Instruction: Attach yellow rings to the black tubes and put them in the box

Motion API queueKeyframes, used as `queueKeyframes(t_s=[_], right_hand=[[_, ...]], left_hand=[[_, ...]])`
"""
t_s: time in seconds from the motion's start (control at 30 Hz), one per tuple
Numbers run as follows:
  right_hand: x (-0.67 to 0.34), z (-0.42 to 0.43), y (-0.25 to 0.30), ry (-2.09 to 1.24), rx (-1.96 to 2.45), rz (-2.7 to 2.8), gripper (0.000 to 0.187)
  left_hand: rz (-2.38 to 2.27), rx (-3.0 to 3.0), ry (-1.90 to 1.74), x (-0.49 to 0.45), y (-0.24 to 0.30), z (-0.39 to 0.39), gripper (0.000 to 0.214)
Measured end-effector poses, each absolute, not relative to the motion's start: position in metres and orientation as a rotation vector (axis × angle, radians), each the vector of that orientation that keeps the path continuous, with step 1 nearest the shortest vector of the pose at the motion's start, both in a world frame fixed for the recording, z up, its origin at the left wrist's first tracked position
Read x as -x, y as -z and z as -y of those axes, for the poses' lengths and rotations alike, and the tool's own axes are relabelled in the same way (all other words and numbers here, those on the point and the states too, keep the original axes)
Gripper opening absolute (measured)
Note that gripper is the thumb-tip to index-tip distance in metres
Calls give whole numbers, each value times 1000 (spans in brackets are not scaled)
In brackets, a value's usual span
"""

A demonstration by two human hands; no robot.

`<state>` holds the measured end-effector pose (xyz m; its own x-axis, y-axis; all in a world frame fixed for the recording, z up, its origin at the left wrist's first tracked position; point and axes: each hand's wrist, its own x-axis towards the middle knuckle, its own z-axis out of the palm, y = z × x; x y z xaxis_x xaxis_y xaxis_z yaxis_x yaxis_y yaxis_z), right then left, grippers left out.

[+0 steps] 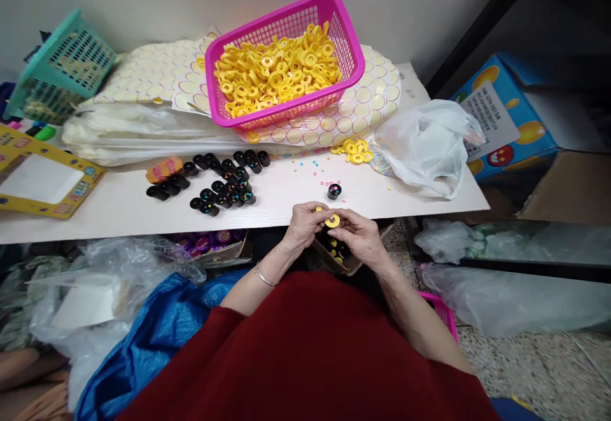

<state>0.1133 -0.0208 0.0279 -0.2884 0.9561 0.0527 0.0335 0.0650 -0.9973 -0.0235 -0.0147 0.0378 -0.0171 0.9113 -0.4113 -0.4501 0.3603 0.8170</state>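
Note:
My left hand (304,222) and my right hand (359,235) meet at the table's front edge, fingers pinched together on one yellow ring (332,220). Under them a small cardboard box (340,257) holds several finished black pieces with yellow tops. A single black cylinder (334,191) with coloured beads inside stands upright just beyond my hands. Several more black cylinders (224,186) lie in a group to the left. A pink basket (286,58) full of yellow rings sits at the back, and a few loose rings (354,150) lie near it.
Sheets printed with round stickers (157,71) lie under the pink basket. A teal basket (62,68) is at far left, a yellow card frame (42,176) below it. A white plastic bag (424,144) and a blue carton (506,112) are to the right. Plastic bags lie on the floor.

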Motion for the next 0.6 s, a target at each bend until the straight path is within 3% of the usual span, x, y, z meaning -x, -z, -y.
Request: queueKeyframes(t_s=[0.3, 0.6], right_hand=[[-116, -33, -22, -640, 1158, 1884, 23], [-119, -58, -7, -530, 1210, 2060, 21]], left_hand=[[-1186, -690, -1354, 18, -39, -34, 34], [-1294, -694, -1346, 17, -17, -51, 31]])
